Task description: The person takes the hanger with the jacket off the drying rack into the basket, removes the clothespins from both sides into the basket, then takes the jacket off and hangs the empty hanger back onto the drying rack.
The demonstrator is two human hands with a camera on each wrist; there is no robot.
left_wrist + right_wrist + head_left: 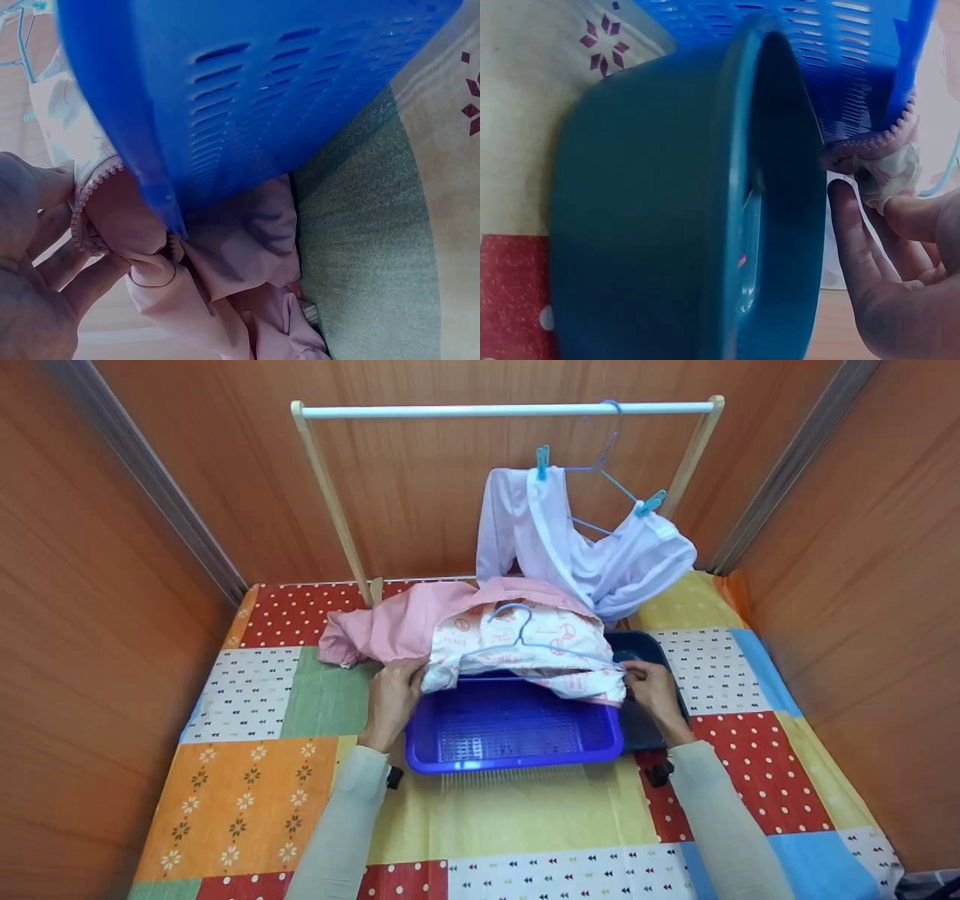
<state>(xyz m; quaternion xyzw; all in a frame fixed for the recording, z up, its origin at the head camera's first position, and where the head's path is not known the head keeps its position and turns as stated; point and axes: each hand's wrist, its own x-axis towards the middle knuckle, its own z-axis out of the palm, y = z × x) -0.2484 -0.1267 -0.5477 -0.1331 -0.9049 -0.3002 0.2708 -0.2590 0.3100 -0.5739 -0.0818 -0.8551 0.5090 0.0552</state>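
A pink zip-up jacket [420, 611] with a white printed lining lies over the back of a blue plastic basket [517, 765]. Against the lining rests a light-blue clothes hanger [520, 636], its hook upward. My left hand [395, 697] pinches the jacket's left front edge, where zipper teeth [90, 187] show in the left wrist view. At the opposite edge, my right hand [651, 688] pinches the cloth between thumb and fingers, near the hanger's right end. The zipper edge [889, 139] there hangs beside the basket's corner.
A dark teal basin [645, 210] stands right of the basket, small things inside it. Behind, a rack with a white bar [450, 412] carries a white garment [555, 532] on a hanger, held by teal clothespins [542, 463]. Wooden panels enclose the patchwork cloth [247, 810].
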